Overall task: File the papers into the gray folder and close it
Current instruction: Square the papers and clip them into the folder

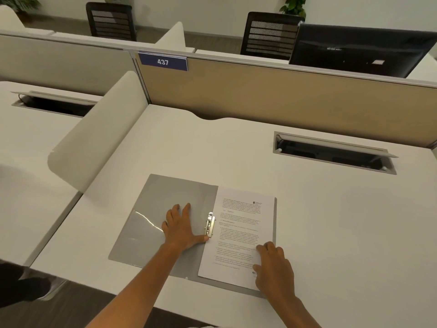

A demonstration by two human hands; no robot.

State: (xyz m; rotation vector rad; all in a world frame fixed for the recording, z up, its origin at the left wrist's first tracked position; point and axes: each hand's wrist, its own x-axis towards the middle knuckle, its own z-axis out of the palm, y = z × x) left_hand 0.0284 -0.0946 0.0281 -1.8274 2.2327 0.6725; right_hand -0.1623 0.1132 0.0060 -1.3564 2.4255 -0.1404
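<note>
- The gray folder (163,204) looks like smooth plastic, with a glossy clear pocket on its left flap that catches streaks of light.
- Its clip (210,224) is shiny, pale metal.
- The papers (241,233) are matt white sheets with fine black print.
- The desk (331,221) has a smooth, matt white top.
- The partition (283,98) behind looks like tan woven cloth in a pale frame.

The gray folder (165,216) lies open on the desk (331,221); left hand (181,227) flat on its cover, right hand (274,268) pressing the papers (238,230).
</note>
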